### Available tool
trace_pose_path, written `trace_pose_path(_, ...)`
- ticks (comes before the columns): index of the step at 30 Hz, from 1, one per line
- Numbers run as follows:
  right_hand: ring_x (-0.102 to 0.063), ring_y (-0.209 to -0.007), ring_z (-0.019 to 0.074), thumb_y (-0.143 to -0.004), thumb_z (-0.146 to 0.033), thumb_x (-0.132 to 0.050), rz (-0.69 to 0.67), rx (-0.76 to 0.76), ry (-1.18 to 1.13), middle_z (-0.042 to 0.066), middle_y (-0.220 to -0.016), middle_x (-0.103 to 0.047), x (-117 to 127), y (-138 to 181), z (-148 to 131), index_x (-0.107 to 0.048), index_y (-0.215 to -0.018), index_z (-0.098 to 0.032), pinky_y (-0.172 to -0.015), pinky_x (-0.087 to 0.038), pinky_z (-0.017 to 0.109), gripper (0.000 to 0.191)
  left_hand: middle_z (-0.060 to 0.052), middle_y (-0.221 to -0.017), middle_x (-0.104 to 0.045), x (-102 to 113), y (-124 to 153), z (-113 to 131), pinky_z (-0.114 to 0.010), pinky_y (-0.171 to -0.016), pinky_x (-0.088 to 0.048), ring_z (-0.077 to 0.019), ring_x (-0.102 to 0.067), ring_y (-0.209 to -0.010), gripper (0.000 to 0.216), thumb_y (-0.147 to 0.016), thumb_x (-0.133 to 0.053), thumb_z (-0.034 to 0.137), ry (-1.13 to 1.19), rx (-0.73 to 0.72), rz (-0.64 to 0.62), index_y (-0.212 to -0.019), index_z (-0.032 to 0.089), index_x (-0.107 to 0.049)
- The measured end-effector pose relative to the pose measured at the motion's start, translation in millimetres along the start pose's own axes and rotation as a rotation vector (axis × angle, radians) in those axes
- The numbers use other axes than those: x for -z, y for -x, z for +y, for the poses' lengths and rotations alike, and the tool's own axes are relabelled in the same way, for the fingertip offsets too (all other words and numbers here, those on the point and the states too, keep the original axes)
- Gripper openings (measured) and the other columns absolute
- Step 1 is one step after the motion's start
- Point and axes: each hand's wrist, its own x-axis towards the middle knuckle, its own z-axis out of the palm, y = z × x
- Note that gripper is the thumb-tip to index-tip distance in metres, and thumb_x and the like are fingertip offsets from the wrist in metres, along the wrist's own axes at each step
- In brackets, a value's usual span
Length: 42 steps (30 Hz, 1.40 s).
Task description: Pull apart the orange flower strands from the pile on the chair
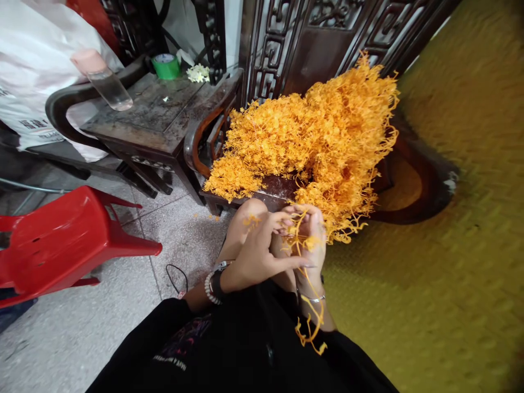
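My right hand (317, 234) is curled around an orange sprig (311, 286) of thin, branching, curly strands, whose long stem hangs down over my wrist to my lap. From the left, my left hand (256, 254) meets it, bent fingertips on the upper strands and thumb stretched across the stem. Just beyond both hands, a big heap of the same orange, curly plant material (319, 131) covers the seat of a dark carved wooden chair (282, 186). Small orange bits (251, 220) lie on my knee.
A red plastic stool (57, 240) stands at left on the speckled floor (135, 316). Behind it, a dark wooden side table (159, 117) carries a bottle (107, 84), green tape (166, 66) and pale flowers (198, 73). A white bag (41, 60) is beside it. Yellow-green textured material (442, 273) fills the right.
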Motion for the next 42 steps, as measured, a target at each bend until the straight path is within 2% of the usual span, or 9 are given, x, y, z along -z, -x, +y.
trace_pose_path(5, -0.043, -0.053, 0.0144, -0.094, -0.048, -0.041, 0.223, 0.135, 0.025, -0.001, -0.066, -0.043, -5.1, 2.5, -19.5, -0.049, -0.088, -0.026, -0.049, -0.038, 0.028, 0.024, -0.003, -0.091, -0.06, 0.3, -1.6, 12.0, -0.034, -0.076, -0.048, -0.0199, -0.058, -0.087, 0.036, -0.076, -0.072, 0.046, -0.091, -0.027, -0.104, -0.094, 0.021, -0.052)
trace_pose_path(7, -0.042, -0.052, 0.0127, -0.09, -0.048, -0.049, 0.225, 0.162, 0.076, -0.002, -0.067, -0.044, -5.6, 3.3, -22.1, -0.048, -0.087, -0.025, -0.047, -0.036, 0.026, 0.023, -0.002, -0.086, -0.059, 0.3, -1.2, 16.6, -0.034, -0.072, -0.047, -0.019, -0.058, -0.082, 0.034, -0.077, -0.07, 0.047, -0.112, -0.017, -0.178, -0.091, 0.022, -0.052)
trace_pose_path(12, -0.046, -0.06, 0.0121, -0.089, -0.041, -0.055, 0.159, 0.132, 0.198, -0.001, -0.076, -0.05, 1.0, 7.8, -15.3, -0.053, -0.091, -0.024, -0.055, -0.04, 0.026, 0.018, -0.003, -0.09, -0.057, 1.0, -0.7, 14.8, -0.031, -0.067, -0.044, -0.0168, -0.055, -0.077, 0.043, -0.074, -0.072, 0.044, -0.025, 0.041, 0.006, -0.101, 0.021, -0.046)
trace_pose_path(14, -0.046, -0.063, 0.0124, -0.091, -0.04, -0.053, 0.132, 0.14, 0.25, 0.0, -0.078, -0.051, 4.9, 8.4, -12.9, -0.055, -0.089, -0.023, -0.058, -0.04, 0.027, 0.017, -0.001, -0.083, -0.056, 3.8, -1.5, 10.7, -0.029, -0.066, -0.042, -0.0144, -0.052, -0.072, 0.025, -0.083, -0.063, 0.039, 0.024, 0.008, -0.104, -0.093, 0.021, -0.048)
trace_pose_path(18, -0.043, -0.06, 0.0121, -0.094, -0.046, -0.046, -0.092, 0.033, 0.313, 0.0, -0.07, -0.049, 12.4, 5.6, -14.6, -0.058, -0.077, -0.02, -0.054, -0.036, 0.026, 0.033, 0.002, -0.067, -0.05, 9.7, 0.2, 3.5, -0.026, -0.062, -0.038, -0.0121, -0.046, -0.063, 0.028, -0.096, -0.043, 0.036, 0.209, 0.036, -0.254, -0.074, 0.019, -0.048)
trace_pose_path(25, -0.031, -0.048, 0.0086, -0.083, -0.06, -0.057, -0.777, -0.306, 0.075, -0.004, -0.054, -0.04, 16.1, 7.3, -23.7, -0.054, -0.065, -0.018, -0.046, -0.024, 0.025, 0.045, 0.003, -0.063, -0.04, 17.3, 10.9, -3.8, -0.025, -0.054, -0.031, -0.0107, -0.036, -0.056, 0.034, -0.096, -0.043, 0.039, 0.329, 0.196, 0.173, -0.069, 0.019, -0.045)
trace_pose_path(29, -0.027, -0.048, 0.0071, -0.072, -0.049, -0.073, -0.83, -0.389, -0.025, -0.006, -0.053, -0.034, 5.5, 16.1, -18.7, -0.043, -0.057, -0.019, -0.045, -0.02, 0.024, 0.045, 0.004, -0.061, -0.042, 22.5, 13.6, -4.7, -0.025, -0.054, -0.03, -0.0106, -0.036, -0.056, 0.028, -0.092, -0.052, 0.036, 0.192, 0.111, 0.179, -0.07, 0.019, -0.048)
trace_pose_path(34, -0.02, -0.044, 0.0058, -0.073, -0.046, -0.072, -0.767, -0.495, -0.12, -0.008, -0.048, -0.029, -1.4, 28.1, -16.9, -0.037, -0.053, -0.02, -0.043, -0.014, 0.025, 0.048, 0.006, -0.057, -0.039, 33.3, 11.4, -6.9, -0.025, -0.053, -0.028, -0.0082, -0.033, -0.052, 0.032, -0.087, -0.06, 0.038, 0.221, 0.022, -0.006, -0.065, 0.018, -0.047)
trace_pose_path(42, -0.03, -0.042, 0.0068, -0.075, -0.037, -0.065, -0.969, -0.605, -0.511, -0.005, -0.048, -0.038, 2.0, 34.4, -1.5, -0.046, -0.055, -0.018, -0.042, -0.02, 0.024, 0.033, 0.007, -0.05, -0.029, 30.4, 16.0, -8.8, -0.02, -0.036, -0.014, -0.0045, -0.02, -0.039, 0.05, -0.086, -0.049, 0.06, 0.996, 0.452, -0.208, -0.061, 0.019, -0.038)
